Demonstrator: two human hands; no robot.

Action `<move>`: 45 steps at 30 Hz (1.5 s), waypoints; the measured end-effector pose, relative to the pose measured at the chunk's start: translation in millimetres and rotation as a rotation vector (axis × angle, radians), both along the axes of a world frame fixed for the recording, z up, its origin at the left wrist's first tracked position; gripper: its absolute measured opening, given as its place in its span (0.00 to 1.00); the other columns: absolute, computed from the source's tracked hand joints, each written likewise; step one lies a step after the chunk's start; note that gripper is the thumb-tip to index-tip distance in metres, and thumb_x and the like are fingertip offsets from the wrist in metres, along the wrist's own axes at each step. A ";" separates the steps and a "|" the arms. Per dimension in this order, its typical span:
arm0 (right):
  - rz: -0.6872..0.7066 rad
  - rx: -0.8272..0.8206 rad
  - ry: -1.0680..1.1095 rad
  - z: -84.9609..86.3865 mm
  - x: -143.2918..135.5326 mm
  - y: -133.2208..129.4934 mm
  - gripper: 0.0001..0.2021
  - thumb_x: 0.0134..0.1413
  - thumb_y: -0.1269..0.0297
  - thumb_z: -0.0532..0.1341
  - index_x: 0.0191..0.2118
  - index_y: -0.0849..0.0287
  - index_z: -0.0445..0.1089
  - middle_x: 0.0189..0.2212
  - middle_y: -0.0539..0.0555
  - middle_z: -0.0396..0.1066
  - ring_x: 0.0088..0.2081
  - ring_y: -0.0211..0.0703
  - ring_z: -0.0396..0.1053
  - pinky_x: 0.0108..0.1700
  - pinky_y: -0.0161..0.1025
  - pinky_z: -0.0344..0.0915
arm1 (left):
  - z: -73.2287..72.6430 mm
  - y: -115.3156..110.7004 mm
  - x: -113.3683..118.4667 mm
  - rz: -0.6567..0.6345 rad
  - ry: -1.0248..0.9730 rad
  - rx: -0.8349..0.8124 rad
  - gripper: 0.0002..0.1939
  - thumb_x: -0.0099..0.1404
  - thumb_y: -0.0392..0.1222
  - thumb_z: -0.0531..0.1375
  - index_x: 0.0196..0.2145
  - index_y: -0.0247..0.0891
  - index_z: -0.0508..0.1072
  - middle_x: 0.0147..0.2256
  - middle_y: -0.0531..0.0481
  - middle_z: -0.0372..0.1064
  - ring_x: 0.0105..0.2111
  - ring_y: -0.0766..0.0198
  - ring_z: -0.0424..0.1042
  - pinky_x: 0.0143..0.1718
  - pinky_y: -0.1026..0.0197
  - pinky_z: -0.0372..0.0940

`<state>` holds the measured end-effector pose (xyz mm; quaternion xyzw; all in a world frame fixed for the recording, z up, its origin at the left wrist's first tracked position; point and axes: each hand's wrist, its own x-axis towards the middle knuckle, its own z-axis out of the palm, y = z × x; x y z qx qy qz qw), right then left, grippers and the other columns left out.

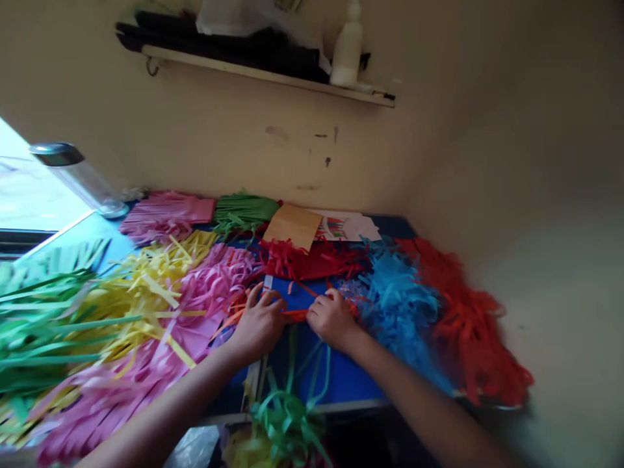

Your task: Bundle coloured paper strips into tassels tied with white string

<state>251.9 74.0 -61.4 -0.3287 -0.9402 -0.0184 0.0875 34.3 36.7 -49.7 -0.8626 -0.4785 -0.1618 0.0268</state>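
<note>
A narrow piece of orange-red fringed paper (296,316) stretches between my two hands, low over the blue table (312,377). My left hand (260,322) is closed at its left end, fingers bent. Closed around the other end is my right hand (331,318), with loose orange strips sticking out beyond it. Just behind the hands lies red fringed paper (316,263). Pink fringed paper (219,276) is left of my left hand, and blue fringed paper (400,299) is right of my right hand. Green paper strips (287,416) hang at the table's front edge.
Yellow (136,286) and green fringed paper (39,318) spread over the left side; red-orange fringe (468,318) covers the right end. A clear bottle (82,179) leans at back left near the window. A tan paper (292,225) lies at the back. Above runs a wall shelf (273,79).
</note>
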 end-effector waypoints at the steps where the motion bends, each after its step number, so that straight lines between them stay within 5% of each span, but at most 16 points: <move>1: -0.020 -0.030 0.017 0.6 0.2 2.2 0.09 0.62 0.69 0.58 0.33 0.58 0.74 0.34 0.55 0.76 0.40 0.45 0.65 0.51 0.49 0.49 | 0.0 -0.5 2.0 0.004 -0.007 0.013 0.11 0.63 0.34 0.59 0.34 0.50 0.78 0.38 0.52 0.75 0.49 0.52 0.66 0.64 0.37 0.42; 8: -0.122 -0.027 0.056 8.4 -6.1 -5.7 0.07 0.59 0.60 0.62 0.38 0.57 0.73 0.38 0.54 0.76 0.43 0.49 0.65 0.48 0.50 0.50 | -11.0 0.8 10.2 0.057 -0.026 0.133 0.10 0.66 0.37 0.57 0.31 0.47 0.77 0.33 0.53 0.76 0.46 0.55 0.70 0.63 0.38 0.44; 14: -0.034 0.044 0.108 -9.1 16.0 -7.3 0.10 0.67 0.69 0.55 0.38 0.54 0.74 0.34 0.50 0.77 0.42 0.44 0.66 0.48 0.49 0.47 | -13.7 -7.9 -3.9 0.007 0.009 0.129 0.11 0.68 0.37 0.55 0.35 0.47 0.77 0.35 0.54 0.78 0.44 0.55 0.71 0.59 0.42 0.49; 21: -0.239 -0.205 0.352 -20.1 45.3 -1.6 0.06 0.52 0.61 0.71 0.29 0.55 0.77 0.34 0.47 0.76 0.40 0.40 0.68 0.45 0.41 0.53 | -27.0 -8.5 -18.3 0.028 -0.109 -0.007 0.11 0.69 0.45 0.55 0.36 0.48 0.77 0.37 0.53 0.78 0.40 0.54 0.72 0.49 0.46 0.55; 33: -0.478 -0.274 0.248 -2.5 28.4 1.9 0.07 0.50 0.63 0.70 0.27 0.57 0.73 0.31 0.49 0.74 0.38 0.44 0.65 0.42 0.42 0.52 | -21.7 3.1 -2.1 0.176 -0.019 -0.086 0.12 0.67 0.47 0.56 0.29 0.43 0.74 0.29 0.48 0.74 0.36 0.51 0.68 0.42 0.46 0.56; 36: -0.320 -0.173 0.214 2.5 29.0 -0.8 0.01 0.56 0.65 0.65 0.35 0.53 0.75 0.40 0.49 0.75 0.47 0.47 0.64 0.48 0.47 0.50 | -15.0 2.2 1.1 0.098 0.022 -0.015 0.09 0.66 0.40 0.57 0.36 0.49 0.77 0.36 0.49 0.76 0.43 0.48 0.68 0.52 0.40 0.52; 40: -0.016 -0.013 0.109 4.0 27.4 -4.3 0.06 0.63 0.64 0.60 0.37 0.54 0.75 0.45 0.51 0.75 0.52 0.49 0.61 0.51 0.52 0.48 | -5.3 0.8 7.8 -0.059 0.102 0.091 0.16 0.65 0.33 0.56 0.37 0.54 0.78 0.39 0.52 0.77 0.46 0.50 0.68 0.55 0.39 0.50; 45: 0.032 0.054 -0.017 2.6 17.9 5.1 0.12 0.66 0.71 0.54 0.35 0.59 0.73 0.40 0.55 0.75 0.49 0.48 0.61 0.49 0.50 0.50 | 0.4 7.0 18.8 -0.076 0.053 0.125 0.11 0.67 0.36 0.55 0.31 0.45 0.76 0.34 0.52 0.77 0.44 0.52 0.70 0.57 0.40 0.49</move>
